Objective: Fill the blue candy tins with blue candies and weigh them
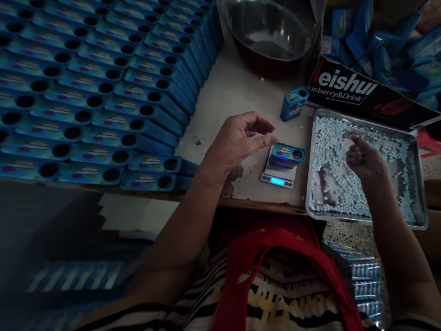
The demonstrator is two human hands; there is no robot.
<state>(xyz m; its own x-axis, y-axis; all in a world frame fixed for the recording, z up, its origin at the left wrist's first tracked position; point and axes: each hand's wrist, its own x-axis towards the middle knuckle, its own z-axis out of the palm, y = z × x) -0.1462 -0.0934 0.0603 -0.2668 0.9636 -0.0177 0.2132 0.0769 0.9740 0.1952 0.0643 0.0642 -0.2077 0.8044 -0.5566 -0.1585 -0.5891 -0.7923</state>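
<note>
While a small blue box [286, 155] is standing upright on a little scale [278, 176] just right of the centre of the frame, the left hand [246, 135] is hovering at its upper left, palm turned inward, with the thumb and fingers parted in a loose, narrow curve and nothing in them. The thumb tip is reaching close to the box's top edge, perhaps touching it; the dim light is making that hard to settle. The scale's display is glowing light blue.

At the right of the frame, the right hand [367, 158] is hanging over a metal tray [421, 193] of pale blue and white pellets [347, 184], its fingers curling in toward the palm; whether it is holding any pellets, one cannot tell.

Another blue box [294, 105] is standing on the table [210, 105] above the scale, near the tray's upper left corner. A steel bowl [272, 37] is sitting at the top of the frame, and a black carton [354, 87] full of blue boxes is filling the upper right. Rows of blue boxes [103, 87], each showing a dark round hole on top, are covering the upper left.
</note>
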